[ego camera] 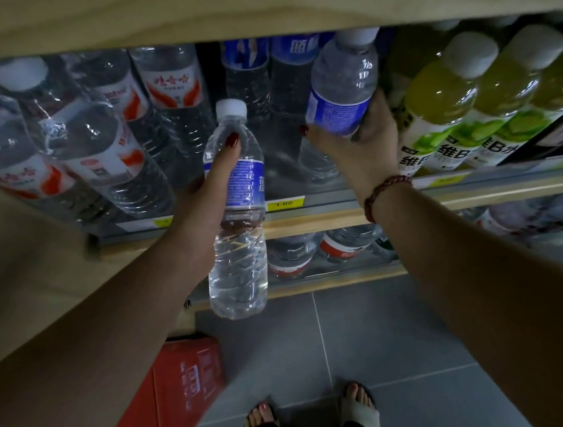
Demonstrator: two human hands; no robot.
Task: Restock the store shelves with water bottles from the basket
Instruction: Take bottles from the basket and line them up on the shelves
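Gripping a blue-labelled water bottle (242, 251) round its label, the left hand (208, 194) holds it upright at the centre of the frame, in front of the shelf edge (312, 223), thumb laid up the bottle's shoulder and fingers curled behind; the right hand (361, 145), a beaded bracelet (382, 194) on its wrist, wraps round the lower part of a second water bottle (344, 80) at upper centre right, tilted with its white cap toward the board above, inside the shelf bay; more blue-labelled bottles (248, 65) stand at the back of that bay; red-labelled bottles (94, 138) fill the upper left, yellow-green drinks (462, 103) the upper right; a yellow price tag (284, 204) sits on the shelf rail between the two wrists; a red container (187, 387) lies on the grey tiled floor (388, 340) at lower left; whether it is the basket I cannot tell.
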